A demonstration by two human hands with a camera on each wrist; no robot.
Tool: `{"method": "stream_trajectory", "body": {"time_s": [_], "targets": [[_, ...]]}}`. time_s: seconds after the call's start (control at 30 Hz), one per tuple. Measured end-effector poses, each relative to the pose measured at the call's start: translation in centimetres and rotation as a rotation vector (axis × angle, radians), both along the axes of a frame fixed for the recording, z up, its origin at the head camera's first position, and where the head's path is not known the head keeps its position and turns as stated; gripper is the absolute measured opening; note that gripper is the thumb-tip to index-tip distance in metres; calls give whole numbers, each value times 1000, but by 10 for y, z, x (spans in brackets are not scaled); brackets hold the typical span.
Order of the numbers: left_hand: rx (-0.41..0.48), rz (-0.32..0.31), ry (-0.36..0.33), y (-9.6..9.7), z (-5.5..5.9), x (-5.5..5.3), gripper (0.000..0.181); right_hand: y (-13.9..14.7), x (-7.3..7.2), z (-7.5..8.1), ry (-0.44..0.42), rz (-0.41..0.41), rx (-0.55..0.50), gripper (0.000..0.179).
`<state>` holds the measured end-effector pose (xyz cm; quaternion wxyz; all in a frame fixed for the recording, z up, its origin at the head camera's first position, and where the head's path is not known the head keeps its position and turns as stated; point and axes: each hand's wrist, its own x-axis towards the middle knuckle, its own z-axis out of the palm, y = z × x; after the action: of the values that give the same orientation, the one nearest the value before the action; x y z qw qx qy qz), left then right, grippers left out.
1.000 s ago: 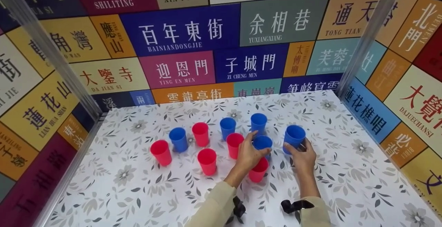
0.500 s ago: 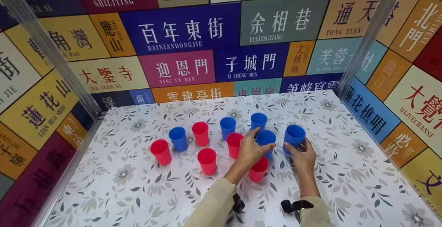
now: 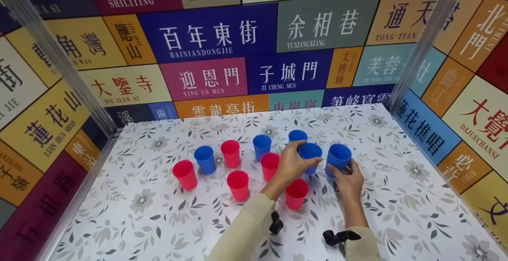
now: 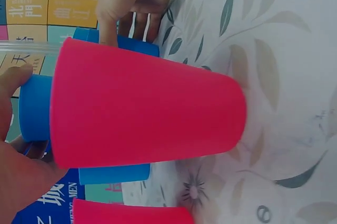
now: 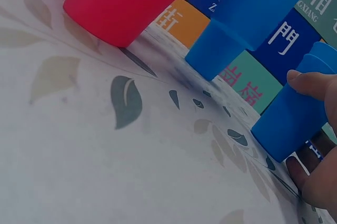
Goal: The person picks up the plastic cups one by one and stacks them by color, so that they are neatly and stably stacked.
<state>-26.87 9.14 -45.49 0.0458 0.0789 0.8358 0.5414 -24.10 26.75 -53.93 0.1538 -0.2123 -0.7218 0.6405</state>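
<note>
My left hand (image 3: 291,163) holds a blue plastic cup (image 3: 311,154) by its sides, thumb and fingers round it. In the right wrist view this blue cup (image 5: 260,5) appears raised off the table, overlapping another blue cup (image 5: 208,52) behind it. To its right, my right hand (image 3: 349,181) grips a second blue cup (image 3: 337,161), which stands upright on the table. Two rim lines show near the top of that gripped cup (image 5: 300,97), as if cups are nested. A red cup (image 3: 297,195) stands just below my left hand and fills much of the left wrist view.
On the flower-patterned table (image 3: 158,221) several upright cups stand to the left, among them a red cup (image 3: 238,185) and a blue cup (image 3: 204,160). Behind the left hand is a blue cup (image 3: 297,135). Sign-printed walls (image 3: 206,34) enclose the back and sides.
My left hand has moved right and upward with the blue cup, bringing it close beside the right hand's cup. More of the near red cup shows. The right hand stays still.
</note>
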Motion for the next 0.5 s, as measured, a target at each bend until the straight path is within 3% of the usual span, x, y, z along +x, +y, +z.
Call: {"method": "stream_trajectory", "body": {"time_s": [0.27,0.5], "targets": [[-25,-7,-9,16,21,-8,70,1,1,0,-10,23,-37,88],[-13,-12,9,24,37,-12,69,2,1,2,-25,37,-3,87]]}}
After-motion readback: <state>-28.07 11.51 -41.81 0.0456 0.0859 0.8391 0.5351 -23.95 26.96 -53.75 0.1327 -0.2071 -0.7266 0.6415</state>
